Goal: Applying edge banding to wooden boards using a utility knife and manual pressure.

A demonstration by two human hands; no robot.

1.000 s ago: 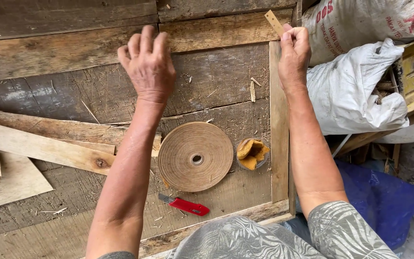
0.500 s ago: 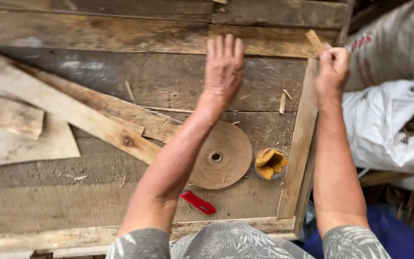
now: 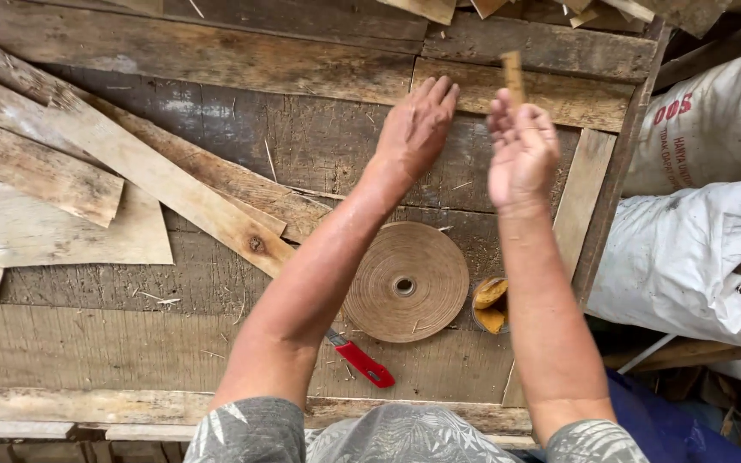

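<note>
The worktop (image 3: 216, 360) is rough grey planks and fills most of the view. 2 white sacks lie off its edge: one (image 3: 713, 120) at 2 o'clock, one (image 3: 688, 266) at 3 o'clock, touching. A bit of blue sheet (image 3: 662, 420) shows at 5 o'clock. 3 loose pale boards at 9–10 o'clock: a long plank (image 3: 139, 171) laid diagonal, a short board (image 3: 36, 167) beside it, a flat offcut (image 3: 70, 231) partly under both. A narrow slat (image 3: 581, 193) runs along the R edge.

Near centre, approx 5 o'clock of the arms' crossing, 1 flat roll (image 3: 405, 283) of tan strip lies on the worktop; the L forearm covers its L edge. Just R of it, 1 small yellow lump (image 3: 490, 304), touching or nearly so; can't tell which. 1 red-handled knife (image 3: 362, 360) at 6 o'clock, its tip hidden under the L arm.

Left hand (image 3: 418, 129) at 12 o'clock, fingers together and straight, holding nothing. Right hand (image 3: 521, 150) just R of it, blurred, closed round a thin wood strip (image 3: 514, 77) that sticks up from its fingers.
</note>
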